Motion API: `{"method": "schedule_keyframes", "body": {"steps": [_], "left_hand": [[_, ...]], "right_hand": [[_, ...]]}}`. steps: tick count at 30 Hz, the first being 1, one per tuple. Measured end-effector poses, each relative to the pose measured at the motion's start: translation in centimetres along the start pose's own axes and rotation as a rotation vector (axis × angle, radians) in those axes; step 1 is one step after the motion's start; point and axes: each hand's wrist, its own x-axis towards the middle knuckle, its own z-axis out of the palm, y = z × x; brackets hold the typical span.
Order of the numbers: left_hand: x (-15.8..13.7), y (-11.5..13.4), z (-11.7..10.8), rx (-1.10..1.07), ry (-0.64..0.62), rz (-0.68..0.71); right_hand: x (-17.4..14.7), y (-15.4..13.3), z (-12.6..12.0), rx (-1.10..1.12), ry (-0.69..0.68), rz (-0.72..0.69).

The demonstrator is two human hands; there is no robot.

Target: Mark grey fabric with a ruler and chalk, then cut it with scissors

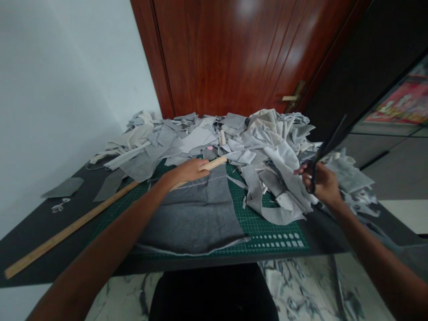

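Observation:
My left hand (191,171) is closed on a short wooden strip (216,163) that slants across the upper part of a dark grey piece of cloth (197,218). The cloth lies on a green cutting mat (239,207), its near edge pale and curved. Off to the right, my right hand (323,182) grips a pair of dark scissors (326,149) by the handles. Their blades point up and away, raised above the scraps and apart from the grey cloth. Whether the blades are parted is blurred.
Heaped grey and white fabric scraps (267,133) line the table's back and right. A long wooden stick (73,229) lies along the left side of the dark table (30,240), near a loose grey scrap (63,187). Behind stands a brown door (227,58). More scraps litter the floor.

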Motion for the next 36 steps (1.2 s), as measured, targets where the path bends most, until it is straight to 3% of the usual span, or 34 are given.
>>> {"method": "schedule_keyframes", "body": {"steps": [2, 6, 9, 12, 16, 19, 24, 29, 32, 36], "left_hand": [[-0.3, -0.2, -0.7, -0.051, -0.004, 0.028], [-0.7, -0.8, -1.3, -0.162, -0.074, 0.028], [-0.7, -1.5, -1.2, -0.202, -0.152, -0.04], [-0.3, -2.2, -1.0, -0.211, -0.243, -0.084], [1.0, -2.2, -1.3, -0.177, -0.39, -0.134], [2.7, -1.0, -1.3, -0.032, -0.441, -0.173], [5.2, 0.6, 0.4, 0.022, -0.371, -0.162], [6.1, 0.0, 2.3, -0.171, -0.248, 0.035], [6.1, -0.7, 2.6, -0.258, -0.22, 0.114], [5.6, -0.8, 2.0, -0.292, -0.185, 0.118]], "right_hand": [[1.2, -0.5, 3.8, 0.168, -0.017, 0.005], [4.1, -1.3, 8.7, 0.223, -0.134, 0.01], [5.7, -1.6, 10.9, 0.091, -0.339, -0.101], [6.0, -1.3, 12.3, -0.112, -0.454, -0.233], [5.1, -0.2, 12.3, -0.288, -0.54, -0.36], [4.8, 0.6, 11.3, -0.332, -0.592, -0.378], [5.2, 1.0, 9.9, -0.371, -0.575, -0.289], [5.5, 0.8, 9.3, -0.385, -0.516, -0.227], [5.5, 0.6, 9.0, -0.386, -0.501, -0.19], [5.9, 0.7, 7.9, -0.394, -0.552, -0.11]]}}
